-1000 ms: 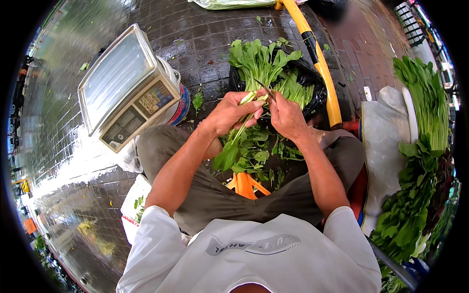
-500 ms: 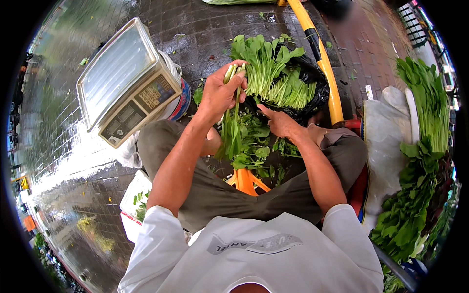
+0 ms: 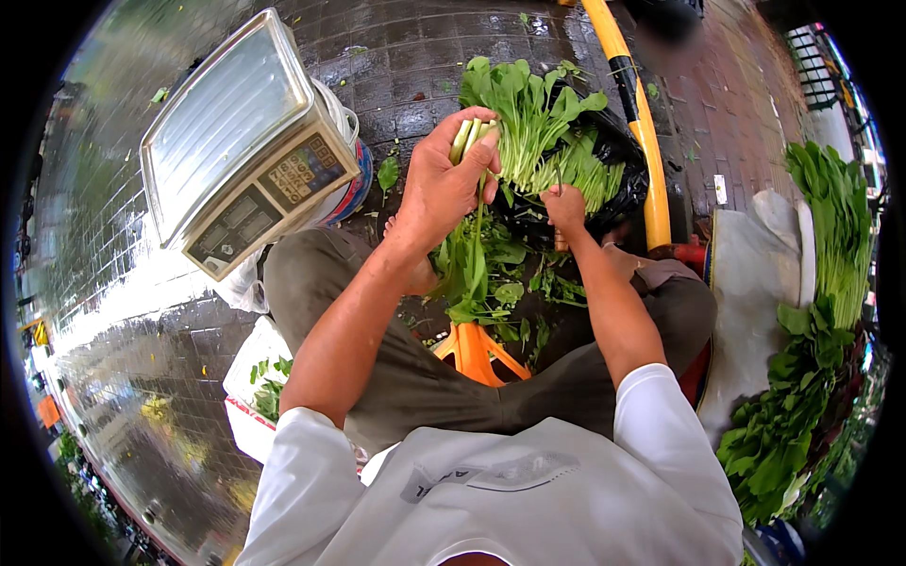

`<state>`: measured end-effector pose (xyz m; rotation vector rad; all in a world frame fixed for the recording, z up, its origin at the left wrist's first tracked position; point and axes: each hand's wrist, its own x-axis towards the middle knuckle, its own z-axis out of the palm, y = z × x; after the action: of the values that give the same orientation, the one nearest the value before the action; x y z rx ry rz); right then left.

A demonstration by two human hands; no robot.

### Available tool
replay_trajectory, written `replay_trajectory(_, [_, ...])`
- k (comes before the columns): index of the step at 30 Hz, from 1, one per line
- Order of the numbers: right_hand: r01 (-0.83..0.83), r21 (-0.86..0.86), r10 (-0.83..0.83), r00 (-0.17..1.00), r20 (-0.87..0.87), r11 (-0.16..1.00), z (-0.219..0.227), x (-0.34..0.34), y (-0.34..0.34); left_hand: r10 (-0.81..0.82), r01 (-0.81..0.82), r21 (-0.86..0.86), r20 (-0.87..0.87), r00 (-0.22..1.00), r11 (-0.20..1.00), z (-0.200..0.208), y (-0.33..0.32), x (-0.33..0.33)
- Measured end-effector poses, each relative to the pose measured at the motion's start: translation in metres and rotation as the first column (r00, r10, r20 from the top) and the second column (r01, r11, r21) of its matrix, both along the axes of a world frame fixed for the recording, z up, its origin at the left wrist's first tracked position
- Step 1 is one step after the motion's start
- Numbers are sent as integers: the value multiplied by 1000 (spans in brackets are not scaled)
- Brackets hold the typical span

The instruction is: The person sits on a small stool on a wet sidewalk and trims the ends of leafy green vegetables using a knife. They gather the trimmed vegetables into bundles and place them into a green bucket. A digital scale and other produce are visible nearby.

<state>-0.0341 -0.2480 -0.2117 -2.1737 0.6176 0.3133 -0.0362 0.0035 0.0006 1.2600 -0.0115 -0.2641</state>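
My left hand [image 3: 439,184] is closed around a small bunch of leafy greens [image 3: 469,259], their pale cut stem ends poking up past my thumb and the leaves hanging below. To its right, my right hand [image 3: 566,209] grips a small knife by its wooden handle [image 3: 562,242]; a thin dark blade seems to stick up above the fist. Just beyond both hands, a pile of trimmed greens [image 3: 524,118] lies stems toward me on a black plastic bag [image 3: 634,179]. Loose leaves [image 3: 505,292] are scattered beneath my hands, between my knees.
A weighing scale [image 3: 226,123] with a metal tray stands on a bucket [image 3: 357,189] at left. An orange plastic stool [image 3: 477,354] shows between my legs. A yellow-and-black bar [image 3: 651,160] runs along the right, and more greens [image 3: 835,236] lie at far right. A white box [image 3: 250,429] sits lower left.
My right hand went from a pointing finger near the bag to a fist round a knife, slightly farther forward and right. My left hand, still holding the bunch, shifted slightly right.
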Motion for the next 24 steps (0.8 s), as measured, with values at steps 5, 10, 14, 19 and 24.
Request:
replay_trajectory(5, [111,-141,-117,993,-30,984,-43,9,9,-2,2,11,-60,998,1000,-2,-5,3])
replay_trajectory(10, [110,-69,-114,992,-57,992,-56,15,11,-15,23,100,-81,997,995,-5,-10,3])
replay_trajectory(14, [157,-86,-155,987,33,984,-51,12,3,-25,33,122,-70,997,992,-5,-15,4])
replay_trajectory(19, [48,-183,-2,971,240,982,-21,7,-8,-20,29,219,-45,999,975,1,-17,4])
replay_trajectory(24, [-115,-278,199,933,299,954,39,20,-24,-19,2,298,53,998,955,-1,-16,6])
